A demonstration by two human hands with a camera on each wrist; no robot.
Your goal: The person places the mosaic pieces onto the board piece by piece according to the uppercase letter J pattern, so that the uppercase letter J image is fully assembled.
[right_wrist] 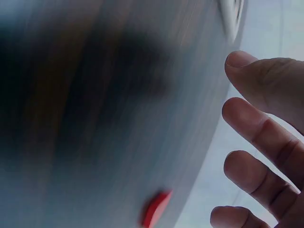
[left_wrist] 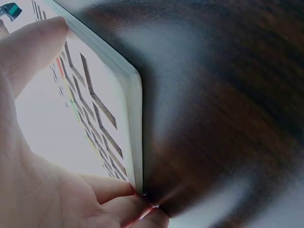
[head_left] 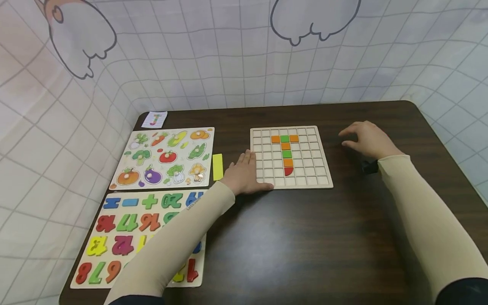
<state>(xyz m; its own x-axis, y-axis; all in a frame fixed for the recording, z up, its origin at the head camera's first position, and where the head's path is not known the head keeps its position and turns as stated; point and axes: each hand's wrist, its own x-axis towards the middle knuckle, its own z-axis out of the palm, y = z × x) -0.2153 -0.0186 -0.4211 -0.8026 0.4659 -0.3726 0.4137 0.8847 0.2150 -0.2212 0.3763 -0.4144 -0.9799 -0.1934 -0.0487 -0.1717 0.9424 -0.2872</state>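
Note:
A white grid board (head_left: 263, 180) lies flat on the dark table. Orange and green square tiles (head_left: 286, 154) fill several of its cells in a T-like figure, with a red round-edged tile (head_left: 288, 171) at the bottom. My left hand (head_left: 244, 174) rests at the board's left edge, fingers extended. Seen from the left wrist, the thumb (left_wrist: 40, 42) lies over the board's near side and the other fingers touch its side edge. Right of the board, my right hand (head_left: 367, 139) hovers with loosely bent fingers (right_wrist: 247, 171) and nothing between them.
A red piece (right_wrist: 156, 209) lies on the table in the right wrist view. To the left are a vegetable puzzle board (head_left: 129, 159), a number puzzle board (head_left: 142, 254) partly under my left arm, a yellow strip (head_left: 217, 167) and a small pattern card (head_left: 154, 120). A gridded curtain (head_left: 213, 63) stands behind.

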